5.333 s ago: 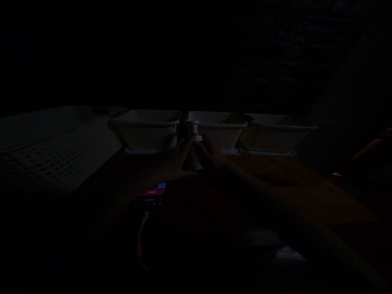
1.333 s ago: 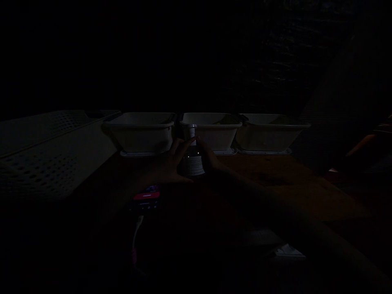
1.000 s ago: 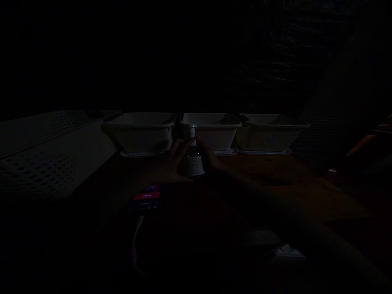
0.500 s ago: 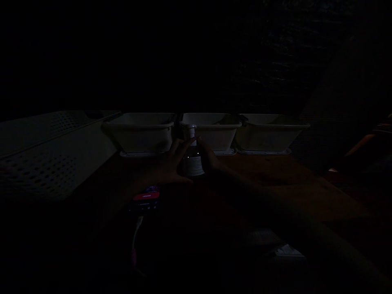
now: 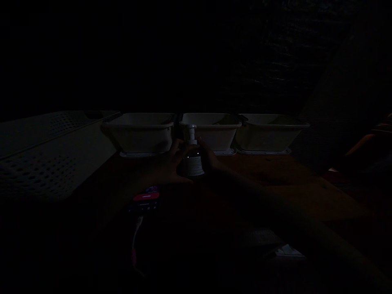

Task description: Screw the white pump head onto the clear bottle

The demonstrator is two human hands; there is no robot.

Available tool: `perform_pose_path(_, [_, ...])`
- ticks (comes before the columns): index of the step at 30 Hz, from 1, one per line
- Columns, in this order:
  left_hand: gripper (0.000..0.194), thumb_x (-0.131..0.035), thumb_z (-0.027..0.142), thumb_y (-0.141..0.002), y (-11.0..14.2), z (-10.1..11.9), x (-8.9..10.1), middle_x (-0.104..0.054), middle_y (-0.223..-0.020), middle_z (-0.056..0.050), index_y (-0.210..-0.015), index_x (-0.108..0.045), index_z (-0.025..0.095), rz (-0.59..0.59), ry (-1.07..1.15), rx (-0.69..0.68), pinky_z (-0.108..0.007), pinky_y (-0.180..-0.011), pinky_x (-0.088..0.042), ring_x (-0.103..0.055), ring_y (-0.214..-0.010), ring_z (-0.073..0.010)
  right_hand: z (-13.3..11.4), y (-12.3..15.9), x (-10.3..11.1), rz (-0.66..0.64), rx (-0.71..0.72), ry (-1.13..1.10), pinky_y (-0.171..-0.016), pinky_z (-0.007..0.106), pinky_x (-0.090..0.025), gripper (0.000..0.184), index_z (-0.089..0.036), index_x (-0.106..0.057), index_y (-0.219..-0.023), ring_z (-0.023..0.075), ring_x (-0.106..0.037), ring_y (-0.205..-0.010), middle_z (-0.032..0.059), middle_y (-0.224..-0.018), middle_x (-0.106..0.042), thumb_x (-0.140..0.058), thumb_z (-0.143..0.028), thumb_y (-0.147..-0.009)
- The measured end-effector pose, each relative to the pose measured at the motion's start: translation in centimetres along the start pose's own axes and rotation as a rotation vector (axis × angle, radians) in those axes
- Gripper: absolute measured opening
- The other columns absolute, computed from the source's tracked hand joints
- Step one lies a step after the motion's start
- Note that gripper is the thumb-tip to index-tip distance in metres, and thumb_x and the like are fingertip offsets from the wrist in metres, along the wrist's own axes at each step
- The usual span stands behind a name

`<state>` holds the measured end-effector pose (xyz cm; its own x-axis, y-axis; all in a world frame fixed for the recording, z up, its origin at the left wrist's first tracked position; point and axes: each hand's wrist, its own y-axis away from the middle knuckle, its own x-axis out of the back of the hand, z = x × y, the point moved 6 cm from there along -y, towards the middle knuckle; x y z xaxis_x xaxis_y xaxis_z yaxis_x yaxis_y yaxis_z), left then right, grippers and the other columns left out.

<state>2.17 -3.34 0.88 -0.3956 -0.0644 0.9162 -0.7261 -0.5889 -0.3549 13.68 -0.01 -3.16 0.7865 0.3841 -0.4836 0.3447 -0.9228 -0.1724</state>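
Note:
The scene is very dark. A small dark pump bottle (image 5: 193, 163) with a white pump top and a pale label stands upright on the wooden table (image 5: 275, 175). My left hand (image 5: 170, 165) curls round the bottle's left side. On the other side, my right hand (image 5: 210, 159) wraps the bottle. Both hands hold it in front of the middle white tub (image 5: 211, 131).
Three white tubs stand in a row at the back: left tub (image 5: 141, 132), middle one, right tub (image 5: 269, 132). A perforated white crate (image 5: 45, 151) lies at the left. A lit phone (image 5: 146, 198) with a cable lies near my left wrist. Papers (image 5: 284, 251) lie near the front.
My left fingers, stretched up towards the pump top before, have lowered and closed round the bottle's body. The pump top now shows uncovered. The bottle has stayed in place.

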Motion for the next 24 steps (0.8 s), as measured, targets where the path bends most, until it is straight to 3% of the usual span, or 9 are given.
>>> perform_pose_path(24, [0.100, -0.081, 0.051, -0.069, -0.10, 0.46, 0.43, -0.024, -0.146, -0.010, -0.149, -0.021, 0.044, -0.001, -0.007, -0.010, -0.055, -0.097, -0.049, -0.044, -0.128, -0.0387, 0.08, 0.24, 0.00, 0.068, 0.029, -0.011, -0.075, 0.041, -0.055, 0.054, -0.019, -0.065, -0.106, 0.0242, -0.067, -0.082, 0.0087, -0.087, -0.073, -0.046, -0.066, -0.087])
